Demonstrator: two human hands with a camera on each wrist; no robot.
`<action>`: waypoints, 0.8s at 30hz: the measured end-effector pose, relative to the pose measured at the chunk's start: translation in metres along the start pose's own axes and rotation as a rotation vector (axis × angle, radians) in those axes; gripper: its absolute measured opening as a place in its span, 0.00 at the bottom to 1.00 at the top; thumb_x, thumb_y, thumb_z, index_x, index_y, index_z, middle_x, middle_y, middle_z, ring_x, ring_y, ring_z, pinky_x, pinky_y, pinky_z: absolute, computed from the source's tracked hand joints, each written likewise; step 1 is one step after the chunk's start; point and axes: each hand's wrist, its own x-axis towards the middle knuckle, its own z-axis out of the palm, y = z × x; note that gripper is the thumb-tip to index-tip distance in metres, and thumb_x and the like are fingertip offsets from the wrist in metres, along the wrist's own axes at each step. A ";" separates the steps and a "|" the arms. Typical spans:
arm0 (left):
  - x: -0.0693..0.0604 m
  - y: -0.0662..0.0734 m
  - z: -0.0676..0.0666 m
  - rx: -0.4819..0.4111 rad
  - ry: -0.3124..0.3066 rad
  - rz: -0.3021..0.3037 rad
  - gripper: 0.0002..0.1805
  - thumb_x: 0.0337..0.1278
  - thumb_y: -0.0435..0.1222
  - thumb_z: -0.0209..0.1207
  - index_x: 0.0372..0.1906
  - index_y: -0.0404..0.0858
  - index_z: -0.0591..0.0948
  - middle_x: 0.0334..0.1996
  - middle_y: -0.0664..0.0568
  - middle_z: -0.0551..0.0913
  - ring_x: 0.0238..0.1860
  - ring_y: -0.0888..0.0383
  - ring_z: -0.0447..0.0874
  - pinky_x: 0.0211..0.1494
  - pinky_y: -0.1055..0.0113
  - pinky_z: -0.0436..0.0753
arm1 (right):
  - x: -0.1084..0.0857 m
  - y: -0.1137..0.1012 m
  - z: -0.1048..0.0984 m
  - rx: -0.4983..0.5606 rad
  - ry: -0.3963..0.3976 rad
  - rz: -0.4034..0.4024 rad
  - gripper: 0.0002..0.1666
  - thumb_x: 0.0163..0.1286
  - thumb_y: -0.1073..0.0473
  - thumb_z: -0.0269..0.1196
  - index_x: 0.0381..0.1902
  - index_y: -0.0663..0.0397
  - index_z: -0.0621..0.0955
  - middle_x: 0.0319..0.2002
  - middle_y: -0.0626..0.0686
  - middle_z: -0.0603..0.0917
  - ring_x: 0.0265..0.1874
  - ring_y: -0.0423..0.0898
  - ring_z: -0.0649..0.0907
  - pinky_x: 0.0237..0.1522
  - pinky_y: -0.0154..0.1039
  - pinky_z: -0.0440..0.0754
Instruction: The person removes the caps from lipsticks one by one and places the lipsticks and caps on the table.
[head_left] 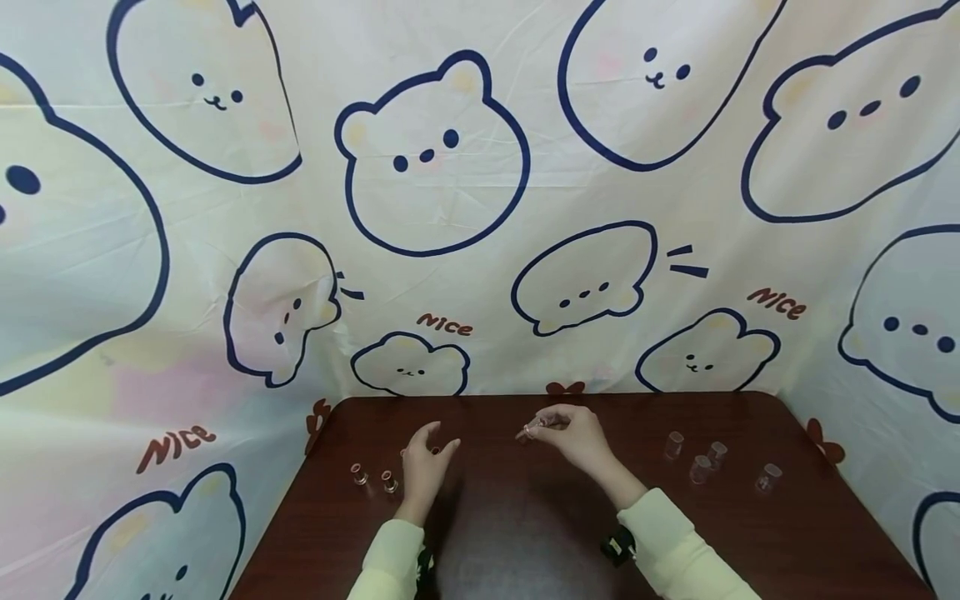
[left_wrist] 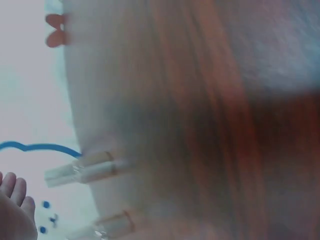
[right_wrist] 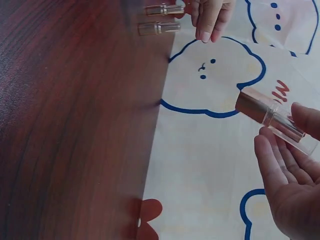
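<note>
My right hand [head_left: 577, 437] pinches a rose-gold lipstick tube [right_wrist: 255, 107] between thumb and fingers, above the far middle of the table. In the right wrist view a clear cap [right_wrist: 305, 142] surrounds its slim inner end; whether it is fully seated I cannot tell. My left hand [head_left: 426, 471] is at the left, thumb and fingers spread apart and nothing visibly held. Beside it, two similar lipstick tubes [head_left: 359, 473] stand upright on the table. Small parts of others show behind that hand. The left wrist view shows two blurred tubes [left_wrist: 95, 168] near my fingertips [left_wrist: 19, 191].
Several clear cylindrical caps [head_left: 701, 469] stand at the right of the dark red-brown wooden table [head_left: 510, 542]. A pale cloth [head_left: 480, 292] printed with blue-outlined bears hangs behind the table and along both sides.
</note>
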 end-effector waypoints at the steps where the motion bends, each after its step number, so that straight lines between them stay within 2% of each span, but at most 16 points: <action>1: 0.000 0.004 0.000 -0.018 -0.002 0.007 0.26 0.51 0.36 0.71 0.56 0.34 0.79 0.53 0.42 0.80 0.57 0.45 0.77 0.62 0.45 0.69 | 0.000 0.000 -0.002 0.019 -0.001 0.004 0.10 0.57 0.56 0.74 0.36 0.49 0.87 0.31 0.44 0.85 0.32 0.43 0.83 0.34 0.39 0.81; 4: -0.001 0.017 0.000 -0.084 -0.013 0.033 0.24 0.51 0.36 0.71 0.55 0.36 0.80 0.52 0.44 0.81 0.56 0.47 0.77 0.54 0.50 0.78 | -0.002 -0.003 -0.009 0.081 -0.011 0.019 0.14 0.57 0.55 0.74 0.40 0.52 0.87 0.34 0.46 0.86 0.35 0.45 0.83 0.36 0.39 0.82; 11: -0.007 0.043 0.002 -0.219 -0.082 0.126 0.20 0.53 0.40 0.70 0.51 0.39 0.82 0.49 0.49 0.84 0.54 0.52 0.79 0.57 0.51 0.76 | -0.007 -0.003 -0.021 0.225 -0.032 0.021 0.19 0.58 0.56 0.73 0.46 0.57 0.85 0.37 0.52 0.86 0.38 0.47 0.84 0.39 0.36 0.82; 16: -0.011 0.060 0.003 -0.313 -0.137 0.184 0.21 0.54 0.44 0.69 0.51 0.39 0.82 0.50 0.46 0.83 0.54 0.50 0.79 0.57 0.46 0.74 | -0.010 -0.008 -0.028 0.279 -0.017 0.011 0.21 0.59 0.58 0.72 0.49 0.61 0.84 0.39 0.55 0.85 0.37 0.46 0.83 0.40 0.36 0.82; 20: -0.013 0.074 0.002 -0.355 -0.187 0.219 0.22 0.55 0.45 0.69 0.52 0.39 0.82 0.50 0.45 0.83 0.55 0.47 0.78 0.58 0.44 0.73 | -0.012 -0.013 -0.032 0.320 -0.004 0.020 0.22 0.60 0.58 0.72 0.50 0.62 0.83 0.40 0.55 0.85 0.36 0.45 0.83 0.39 0.36 0.82; 24: -0.016 0.087 0.001 -0.369 -0.238 0.240 0.22 0.54 0.46 0.69 0.53 0.42 0.82 0.51 0.49 0.83 0.56 0.51 0.78 0.59 0.46 0.73 | -0.014 -0.016 -0.035 0.361 -0.009 0.028 0.24 0.60 0.58 0.71 0.51 0.64 0.82 0.40 0.55 0.85 0.37 0.45 0.84 0.40 0.35 0.82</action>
